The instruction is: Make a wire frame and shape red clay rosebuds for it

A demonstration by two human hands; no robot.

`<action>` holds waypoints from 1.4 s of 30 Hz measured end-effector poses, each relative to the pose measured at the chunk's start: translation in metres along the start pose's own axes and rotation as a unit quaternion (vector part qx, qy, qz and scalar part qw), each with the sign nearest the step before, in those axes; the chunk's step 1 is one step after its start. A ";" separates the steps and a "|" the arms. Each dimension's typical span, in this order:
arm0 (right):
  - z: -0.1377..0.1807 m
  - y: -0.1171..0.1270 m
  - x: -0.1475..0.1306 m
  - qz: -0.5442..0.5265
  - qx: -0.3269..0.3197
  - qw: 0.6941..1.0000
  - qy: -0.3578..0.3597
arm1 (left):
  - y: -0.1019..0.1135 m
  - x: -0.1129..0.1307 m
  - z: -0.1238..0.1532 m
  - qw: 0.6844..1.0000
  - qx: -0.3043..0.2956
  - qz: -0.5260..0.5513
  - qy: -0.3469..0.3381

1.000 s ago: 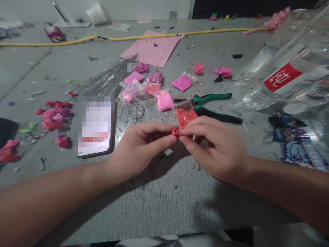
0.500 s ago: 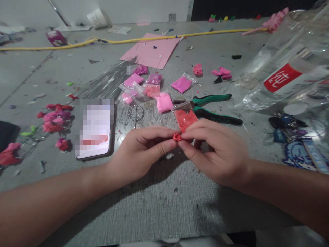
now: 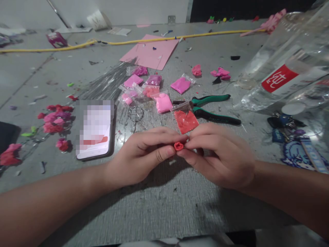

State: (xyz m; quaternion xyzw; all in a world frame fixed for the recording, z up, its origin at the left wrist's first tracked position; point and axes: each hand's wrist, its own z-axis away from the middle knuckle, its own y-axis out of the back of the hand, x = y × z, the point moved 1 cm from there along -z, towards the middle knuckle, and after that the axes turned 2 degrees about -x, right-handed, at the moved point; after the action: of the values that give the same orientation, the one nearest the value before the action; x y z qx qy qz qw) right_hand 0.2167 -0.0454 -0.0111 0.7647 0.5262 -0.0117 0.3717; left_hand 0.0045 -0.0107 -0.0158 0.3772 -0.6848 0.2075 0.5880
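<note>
My left hand (image 3: pixel 144 154) and my right hand (image 3: pixel 221 154) meet just above the grey table (image 3: pixel 164 206), both pinching a small red clay rosebud (image 3: pixel 179 146) between thumb and fingertips. Just beyond my fingers lies an open clear bag of red clay (image 3: pixel 186 120). Green-handled pliers (image 3: pixel 210 107) rest behind that bag. Several bags of pink and purple clay (image 3: pixel 154 90) lie further back.
A phone (image 3: pixel 94 128) lies left of my hands, with finished clay flowers (image 3: pixel 54 120) further left. A metal key ring (image 3: pixel 135 113), thin wires (image 3: pixel 108 84), pink paper (image 3: pixel 151 53) and a yellow cable (image 3: pixel 128 41) are behind. A clear bottle (image 3: pixel 285 65) and keys (image 3: pixel 288 125) are at the right.
Both hands have drifted a little lower and nearer to me with the red rosebud still pinched between them. The fingers have shifted slightly around it.
</note>
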 end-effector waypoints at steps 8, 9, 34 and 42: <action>0.000 -0.001 0.004 -0.027 -0.013 1.000 0.009 | 0.000 -0.006 0.001 0.999 -0.003 0.032 0.021; -0.001 -0.001 0.004 -0.029 -0.013 0.999 0.007 | 0.001 -0.007 0.001 0.999 -0.005 0.036 0.025; 0.001 -0.005 0.007 -0.085 -0.030 0.994 -0.056 | 0.001 -0.005 -0.006 0.998 0.029 0.059 -0.022; 0.001 -0.006 0.008 -0.097 -0.027 0.992 -0.072 | 0.003 -0.006 -0.003 0.998 0.021 0.022 -0.047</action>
State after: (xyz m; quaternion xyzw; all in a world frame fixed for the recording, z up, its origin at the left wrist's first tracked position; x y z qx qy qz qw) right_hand 0.2154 -0.0389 -0.0187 0.6966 0.5702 -0.0887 0.4263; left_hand 0.0045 -0.0054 -0.0204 0.3834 -0.7155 0.2168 0.5423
